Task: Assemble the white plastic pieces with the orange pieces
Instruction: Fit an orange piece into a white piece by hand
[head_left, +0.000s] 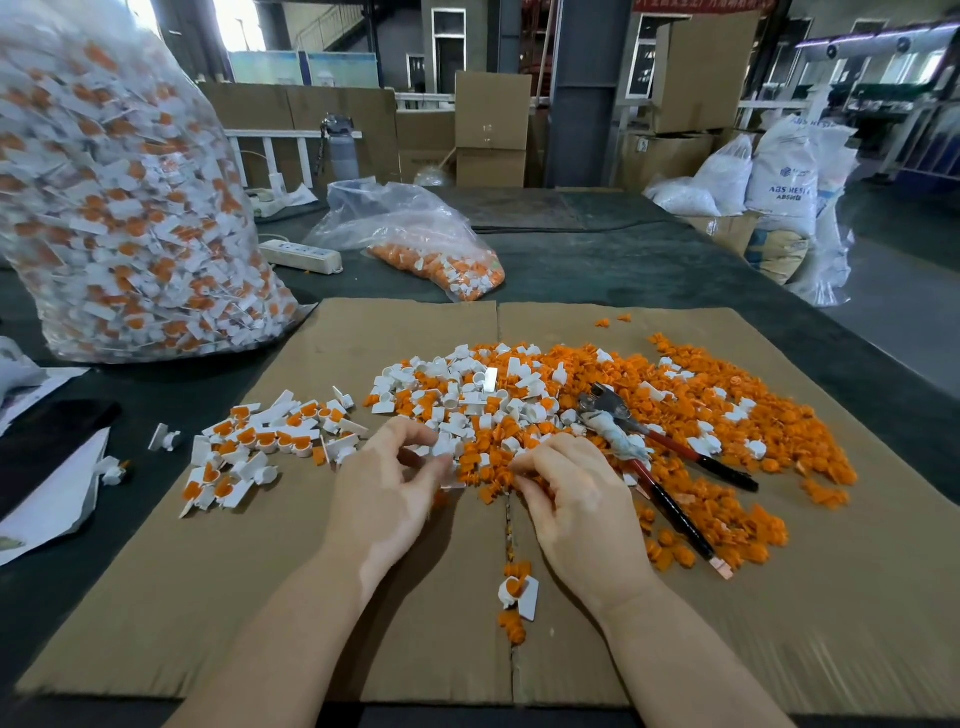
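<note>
We are seeing only part of the big clear bag (119, 197) at far left; its top is cut off by the frame edge, and it is bulging with joined white-and-orange parts. A dark flat object and some white sheets (47, 488) at the left edge are too cropped for us to identify. On the cardboard sheet (208, 597) covering the table (649, 260), a small group of assembled pieces (260, 447) is lying left of the hands. Our left hand (387, 488) is curling its fingers at the near edge of the mixed pile and pinching a white plastic piece (444, 447); blur is keeping us from making out its shape. Behind, a smaller clear bag (415, 239) is lying open, holding orange pieces with a few white ones, beside a white power strip (301, 255). The loose white plastic pieces (467, 389) are heaping in the middle. Our right hand (571, 499) is curling inward at the pile's edge; whether it is holding anything, we cannot tell. Red-handled pliers (654, 457) are lying across the orange pieces (727, 441), which are spreading to the right and partly burying the handles. One assembled piece (519, 595) is sitting near our right wrist.
</note>
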